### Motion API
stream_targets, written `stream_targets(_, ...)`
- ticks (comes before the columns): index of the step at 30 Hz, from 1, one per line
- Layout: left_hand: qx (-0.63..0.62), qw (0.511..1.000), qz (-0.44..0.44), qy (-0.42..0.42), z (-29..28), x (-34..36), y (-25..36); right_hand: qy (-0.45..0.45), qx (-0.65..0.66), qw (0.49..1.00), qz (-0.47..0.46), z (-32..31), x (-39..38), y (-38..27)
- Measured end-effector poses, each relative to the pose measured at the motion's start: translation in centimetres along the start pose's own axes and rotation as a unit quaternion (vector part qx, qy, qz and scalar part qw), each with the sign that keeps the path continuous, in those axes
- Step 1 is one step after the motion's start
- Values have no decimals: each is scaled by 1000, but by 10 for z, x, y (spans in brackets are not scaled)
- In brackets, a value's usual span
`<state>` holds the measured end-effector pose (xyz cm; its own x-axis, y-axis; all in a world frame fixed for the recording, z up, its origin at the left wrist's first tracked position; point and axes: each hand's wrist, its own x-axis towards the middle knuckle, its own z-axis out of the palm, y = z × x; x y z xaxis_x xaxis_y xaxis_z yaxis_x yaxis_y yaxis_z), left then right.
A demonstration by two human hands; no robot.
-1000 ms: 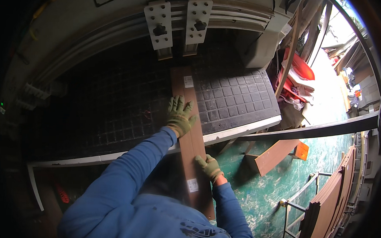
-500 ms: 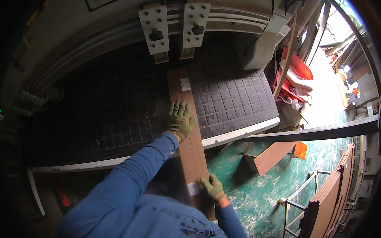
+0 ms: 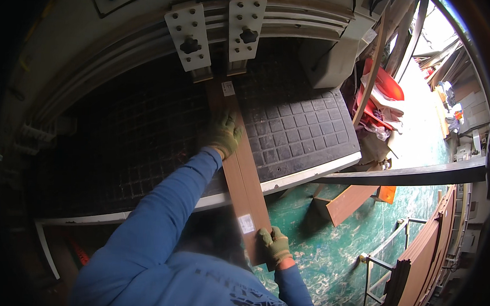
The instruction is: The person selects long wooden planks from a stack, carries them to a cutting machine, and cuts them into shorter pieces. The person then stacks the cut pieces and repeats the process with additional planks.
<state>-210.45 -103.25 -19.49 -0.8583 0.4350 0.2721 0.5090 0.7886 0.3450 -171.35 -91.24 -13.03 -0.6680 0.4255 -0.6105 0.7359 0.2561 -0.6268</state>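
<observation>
A long brown wooden board [image 3: 245, 177] lies across the black grid-surfaced table [image 3: 294, 125], its near end jutting past the white front edge. A lengthwise line runs down it, and a white label sits near each end. My left hand [image 3: 225, 135], in a green work glove, rests on top of the board over the table, fingers laid along it. My right hand [image 3: 276, 246], gloved too, grips the right edge at the near end; its fingertips underneath are hidden. The far end reaches under two white bolted plates [image 3: 188, 36] with black knobs.
A dark bar [image 3: 417, 172] crosses to the right of the table. Below it a brown board piece [image 3: 351, 204] stands on the green floor [image 3: 306, 252]. A metal rack [image 3: 381, 263] with stacked brown panels [image 3: 422, 256] is at right. Red items [image 3: 385, 88] lie beyond the table.
The board has slid away from me, its far end now reaching the white plates. My left hand has shifted slightly left; my right hand still holds the near end.
</observation>
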Motion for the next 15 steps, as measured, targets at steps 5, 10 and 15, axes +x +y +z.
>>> stream_targets(5, 26, 999, -11, -31, 0, 30, -10, 6, 9, 1000, -18, 5, 22, -19)
stream_targets(10, -10, 999, -39, -36, -3, 47, -14, 1, 19, 1000, 0, 9, 39, -27)
stream_targets(15, 27, 999, -24, -35, -5, 57, -18, -2, 36, 999, -12, 7, 43, -36)
